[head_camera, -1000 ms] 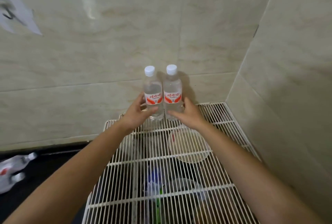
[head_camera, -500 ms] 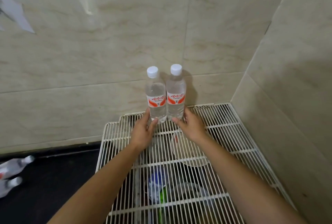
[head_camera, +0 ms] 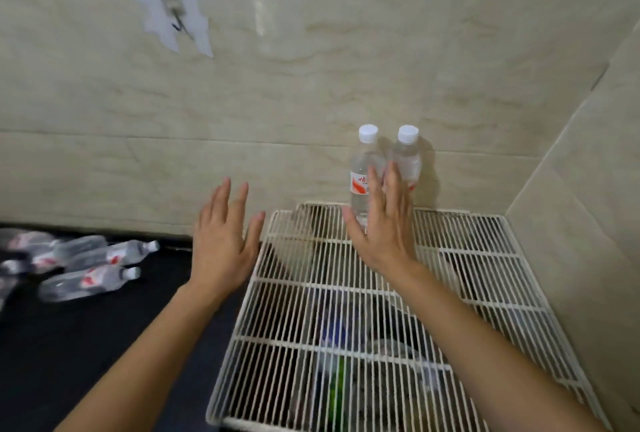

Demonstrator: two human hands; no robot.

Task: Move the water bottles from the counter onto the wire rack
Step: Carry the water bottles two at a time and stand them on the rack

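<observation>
Two clear water bottles with white caps and red labels stand upright side by side at the back of the white wire rack (head_camera: 467, 258), against the tiled wall: the left bottle (head_camera: 360, 172) and the right bottle (head_camera: 407, 158). My right hand (head_camera: 384, 224) is open, fingers spread, in front of the bottles and apart from them, hiding their lower parts. My left hand (head_camera: 221, 237) is open too, over the rack's left edge and the dark counter (head_camera: 104, 345). Several more bottles (head_camera: 86, 265) lie on their sides on the counter at the left.
Beige tiled walls close the back and the right side of the rack. A metal hook (head_camera: 176, 19) on a white patch hangs on the back wall. Under the rack's wires, dim items show, among them something blue and something green.
Both hands have let go of the two standing bottles and pulled back, opening wide. My left hand has moved left off the rack. The view has swung left, showing the lying bottles.
</observation>
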